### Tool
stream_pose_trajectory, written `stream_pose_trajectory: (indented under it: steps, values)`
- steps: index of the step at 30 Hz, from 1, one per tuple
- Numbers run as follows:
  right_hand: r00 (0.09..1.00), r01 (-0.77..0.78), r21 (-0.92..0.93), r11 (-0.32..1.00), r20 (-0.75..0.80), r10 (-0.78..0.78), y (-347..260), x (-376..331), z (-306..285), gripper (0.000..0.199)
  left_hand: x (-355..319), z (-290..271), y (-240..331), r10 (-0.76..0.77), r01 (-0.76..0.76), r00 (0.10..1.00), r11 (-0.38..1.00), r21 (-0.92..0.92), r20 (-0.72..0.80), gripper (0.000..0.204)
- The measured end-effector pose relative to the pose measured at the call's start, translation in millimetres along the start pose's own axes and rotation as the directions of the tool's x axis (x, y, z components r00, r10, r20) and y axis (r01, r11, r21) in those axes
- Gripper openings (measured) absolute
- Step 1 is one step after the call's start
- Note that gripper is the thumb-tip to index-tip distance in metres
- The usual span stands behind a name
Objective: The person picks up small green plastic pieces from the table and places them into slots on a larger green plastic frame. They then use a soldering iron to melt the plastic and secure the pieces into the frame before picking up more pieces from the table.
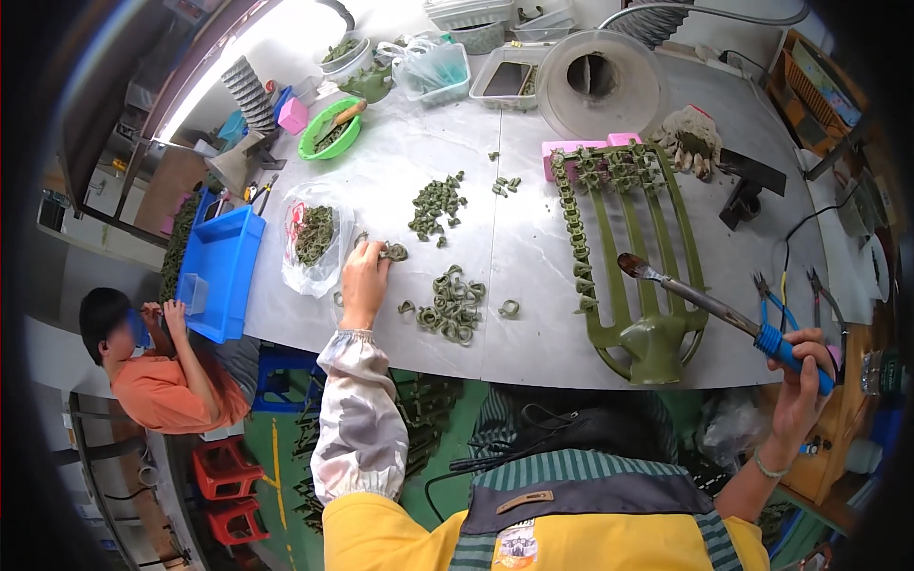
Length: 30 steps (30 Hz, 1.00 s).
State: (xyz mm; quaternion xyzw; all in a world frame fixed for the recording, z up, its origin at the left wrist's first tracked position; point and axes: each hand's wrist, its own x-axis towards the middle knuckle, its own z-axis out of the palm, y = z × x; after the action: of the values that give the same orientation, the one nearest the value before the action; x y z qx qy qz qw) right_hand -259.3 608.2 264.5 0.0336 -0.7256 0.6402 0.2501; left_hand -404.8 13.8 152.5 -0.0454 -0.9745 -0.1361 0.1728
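Note:
My right hand [802,376] grips the blue handle of a soldering iron [709,303], its flat brown tip hovering over a green branched frame [624,276]. Rows of small green parts are attached to that frame's bars, mostly on the left and at the far end. My left hand [363,287] is on the table with fingertips drawn together at a small green piece; a few green rings [394,252] lie against its fingers. Beside it is a clear plastic bag [303,262] holding dark green bits. A pile of green rings [452,305] and a heap of smaller green pieces [438,203] lie to the right.
A lime green bowl [328,130], clear tubs [503,76] and a round funnel-like hood [600,84] stand along the back. Gloves [687,138], a dark metal stand [747,186] and pliers [776,300] are at right. A person [167,371] sits at left by a blue tray [224,257].

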Motion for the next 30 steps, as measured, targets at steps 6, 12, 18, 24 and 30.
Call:
stream_pose_trajectory:
  steps: [6,12,18,24,30]
  values:
    - [1.0,-0.023,0.011,1.0,0.012,0.023,6,4,3,0.02,-10,-7,-8,-0.498,0.505,0.859,0.785,-0.36,0.119,0.017]
    - [0.998,-0.055,0.039,0.998,0.036,0.053,18,6,-4,0.02,-11,-27,-6,-0.534,0.651,0.717,0.284,-0.704,0.448,0.016]
    - [1.0,-0.012,0.005,1.0,-0.001,0.012,18,9,-2,0.021,2,-43,45,-0.408,0.649,0.736,0.197,-0.735,0.54,0.023]
    - [0.996,0.006,0.049,0.999,0.093,-0.011,19,20,22,0.016,47,-37,191,-0.018,0.289,0.952,0.371,-0.882,0.305,0.015]
    - [0.992,0.045,0.034,0.998,0.118,-0.048,28,36,42,0.014,91,1,260,0.163,-0.006,0.977,0.657,-0.753,0.135,0.016]
